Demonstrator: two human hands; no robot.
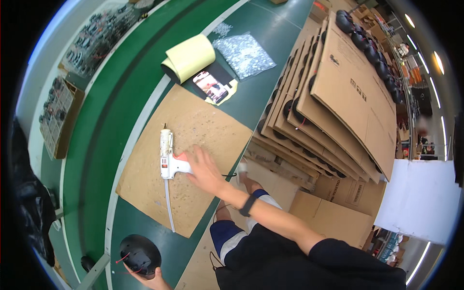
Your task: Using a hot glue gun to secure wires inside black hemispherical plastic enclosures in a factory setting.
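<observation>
A white hot glue gun [166,157] with an orange trigger lies on a brown cardboard sheet [212,125]. A long glue stick [169,205] sticks out of its rear end. At the handle is my right hand [205,169], thumb and fingers apart on either side of the grip, not wrapped round it. It wears a black wristband. At the lower left, my left hand [152,280] holds a round black plastic housing [140,253] with thin red wires. The fingers beneath the housing are partly hidden.
Beyond the cardboard are a yellow roll [195,55], a phone [210,87] with its screen lit, and a clear bag of small parts [244,54]. A green conveyor belt [92,159] runs along the left. Stacked cardboard layers with black round parts [350,96] stand at right.
</observation>
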